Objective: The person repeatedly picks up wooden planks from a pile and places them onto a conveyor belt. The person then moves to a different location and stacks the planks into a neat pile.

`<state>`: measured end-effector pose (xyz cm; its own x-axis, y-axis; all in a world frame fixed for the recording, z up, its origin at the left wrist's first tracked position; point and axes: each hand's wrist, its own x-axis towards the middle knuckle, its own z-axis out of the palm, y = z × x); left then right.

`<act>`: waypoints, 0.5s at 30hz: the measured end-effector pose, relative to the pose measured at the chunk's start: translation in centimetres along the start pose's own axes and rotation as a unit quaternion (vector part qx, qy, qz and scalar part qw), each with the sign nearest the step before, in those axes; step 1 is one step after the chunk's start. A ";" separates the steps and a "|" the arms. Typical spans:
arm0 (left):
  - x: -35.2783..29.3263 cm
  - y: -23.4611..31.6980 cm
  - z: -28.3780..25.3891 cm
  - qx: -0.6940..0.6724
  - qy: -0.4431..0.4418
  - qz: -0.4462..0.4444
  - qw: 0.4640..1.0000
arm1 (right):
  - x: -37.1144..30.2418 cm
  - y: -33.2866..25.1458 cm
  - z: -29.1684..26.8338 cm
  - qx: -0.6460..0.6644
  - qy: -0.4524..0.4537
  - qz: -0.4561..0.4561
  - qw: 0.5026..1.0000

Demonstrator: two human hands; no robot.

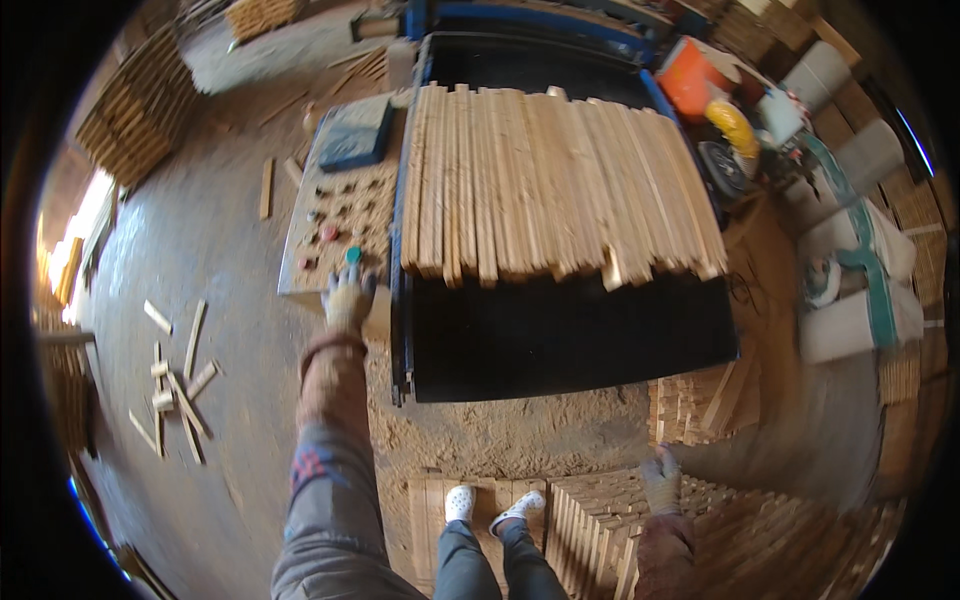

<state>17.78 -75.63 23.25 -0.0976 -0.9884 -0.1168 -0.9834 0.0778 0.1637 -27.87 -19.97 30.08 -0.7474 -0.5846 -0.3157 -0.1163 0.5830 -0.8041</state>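
My left hand (349,299), in a pale work glove, reaches to the sloped control panel (300,255) with its fingers apart. Its fingertips are at a green button (354,255); whether they press it I cannot make out. To the right, a row of wooden slats (550,185) lies side by side on a black conveyor belt (570,345), their near ends uneven. My gloved right hand (661,483) hangs low on the right, above stacked wooden slats (600,520). Its fingers look stretched out, and nothing shows in them.
Sawdust covers the panel and the floor (500,435) before the belt. A blue box (355,135) sits on the panel. Loose wood offcuts (180,400) lie on the left floor. A slat stack (135,110) stands far left. White sacks (860,300) and a yellow hose (733,127) are right.
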 end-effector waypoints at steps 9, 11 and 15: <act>-54.9 -6.0 7.9 -0.028 -0.473 -0.124 0.872 | -4.3 -4.0 1.0 -0.167 -0.133 0.009 0.977; -56.1 -5.7 3.9 -0.049 -0.490 -0.076 0.867 | -4.7 -7.0 0.6 -0.118 -0.122 -0.007 0.985; -51.5 -6.8 -2.7 -0.120 -0.420 0.005 0.900 | -6.0 -19.0 0.1 0.000 -0.141 -0.153 0.978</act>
<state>29.86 -25.60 30.79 -0.2856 -0.5333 -0.7963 -0.9304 -0.0448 0.3637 -21.13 -27.62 47.13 -0.4674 -0.8641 -0.1867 -0.3057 0.3562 -0.8830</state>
